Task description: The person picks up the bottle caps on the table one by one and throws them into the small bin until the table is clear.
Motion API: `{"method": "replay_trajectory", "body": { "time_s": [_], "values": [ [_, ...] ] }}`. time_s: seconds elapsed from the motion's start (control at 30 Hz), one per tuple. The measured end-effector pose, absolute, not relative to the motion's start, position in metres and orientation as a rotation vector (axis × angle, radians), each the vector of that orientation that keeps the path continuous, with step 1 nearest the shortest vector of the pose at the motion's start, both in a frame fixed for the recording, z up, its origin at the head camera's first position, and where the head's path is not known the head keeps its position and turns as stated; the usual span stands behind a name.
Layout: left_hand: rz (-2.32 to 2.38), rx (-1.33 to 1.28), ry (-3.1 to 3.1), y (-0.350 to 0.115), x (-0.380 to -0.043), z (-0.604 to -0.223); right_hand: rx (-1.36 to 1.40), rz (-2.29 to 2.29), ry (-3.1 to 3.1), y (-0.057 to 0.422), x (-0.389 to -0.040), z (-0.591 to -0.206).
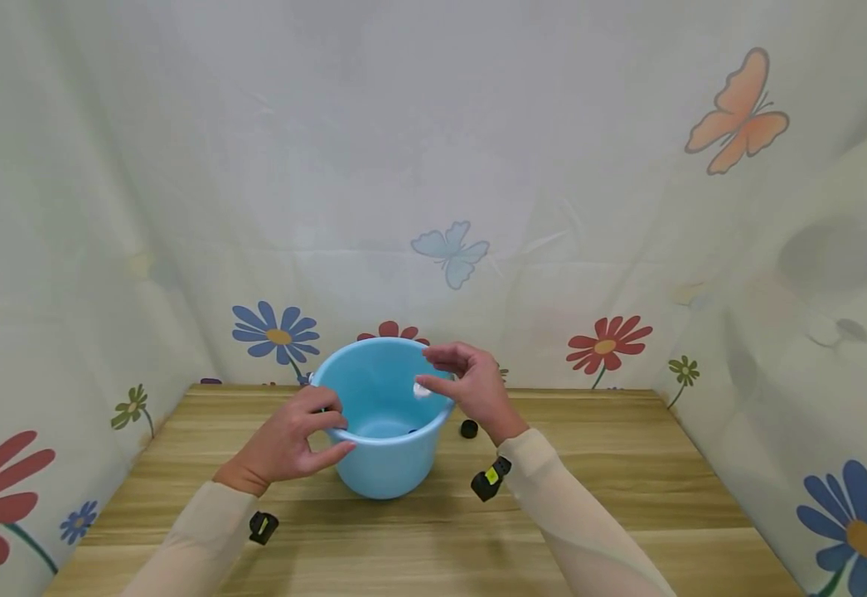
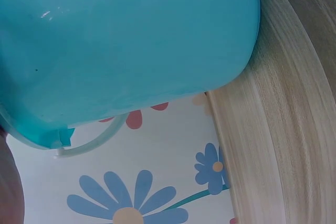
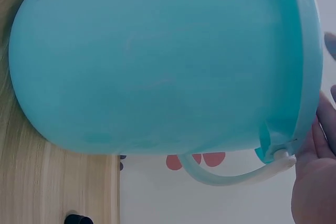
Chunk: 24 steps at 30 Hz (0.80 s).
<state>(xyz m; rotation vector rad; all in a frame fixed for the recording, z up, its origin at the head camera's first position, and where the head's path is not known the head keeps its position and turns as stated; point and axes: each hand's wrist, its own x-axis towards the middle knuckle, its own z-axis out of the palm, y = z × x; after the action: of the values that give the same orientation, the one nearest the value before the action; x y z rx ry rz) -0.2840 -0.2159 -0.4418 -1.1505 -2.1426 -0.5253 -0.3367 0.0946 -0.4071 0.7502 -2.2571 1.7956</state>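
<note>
Both hands are at the blue bucket (image 1: 385,414), which stands on the wooden table (image 1: 627,464). The left hand (image 1: 288,444) pinches the near rim with curled fingers; the right hand (image 1: 474,385), fingers loosely bent, hovers over the far rim and seems empty. Something dark lies inside; a small black cap (image 1: 468,429) remains outside, so I judge the work partly done.

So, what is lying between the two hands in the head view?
The blue bucket stands between them. The left hand grips its near rim, and the right hand is at the far right rim, beside the handle pivot. The head view shows this.
</note>
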Motion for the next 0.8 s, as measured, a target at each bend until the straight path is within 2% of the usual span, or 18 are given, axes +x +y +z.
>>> {"method": "replay_trajectory", "body": {
  "time_s": [0.8],
  "values": [
    [-0.535,-1.147,-2.141,-0.216,-0.285,-0.444,0.679,1.821,-2.237,0.105,-0.344,-0.417]
  ]
}}
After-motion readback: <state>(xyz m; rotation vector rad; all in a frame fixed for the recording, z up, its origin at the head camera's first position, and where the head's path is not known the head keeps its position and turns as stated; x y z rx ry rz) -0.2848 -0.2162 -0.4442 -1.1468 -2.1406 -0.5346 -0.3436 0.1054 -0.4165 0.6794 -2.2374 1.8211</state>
